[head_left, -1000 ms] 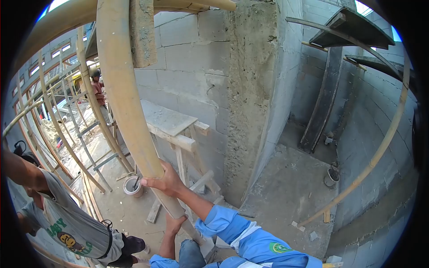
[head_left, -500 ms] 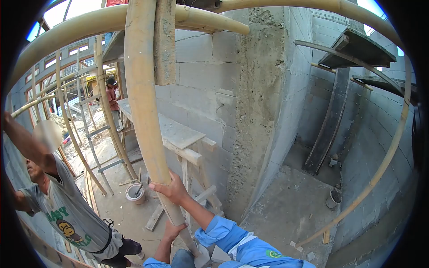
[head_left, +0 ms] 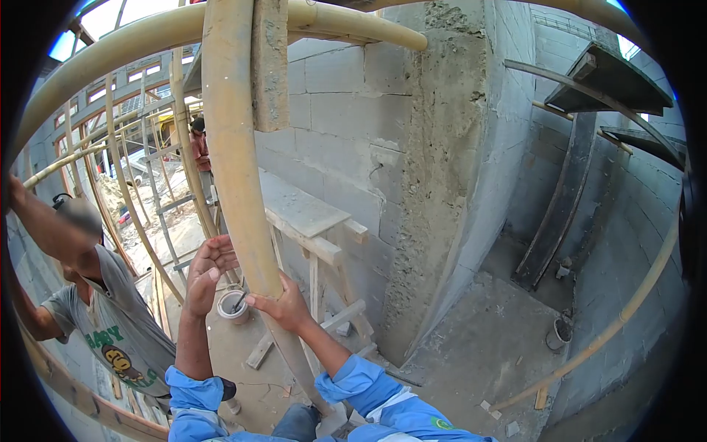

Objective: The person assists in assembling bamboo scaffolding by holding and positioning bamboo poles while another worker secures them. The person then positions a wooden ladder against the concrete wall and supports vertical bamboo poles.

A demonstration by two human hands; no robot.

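A thick bamboo pole runs from the top of the view down toward my knees, slightly tilted. My right hand is wrapped round its lower part, thumb across the front. My left hand is raised just left of the pole, off it, with the palm turned toward it and the fingers apart from the thumb. A rough timber piece stands against the pole's upper right side. Behind them a horizontal bamboo pole crosses the top.
A person in a grey shirt stands close at the left with raised arms. Behind my hands are a bucket and a wooden trestle with a board. Block walls and a concrete column rise ahead. Another person is farther off.
My left hand has let go of the pole's lower end and risen to its left side. My right hand still grips the pole. The view has shifted slightly.
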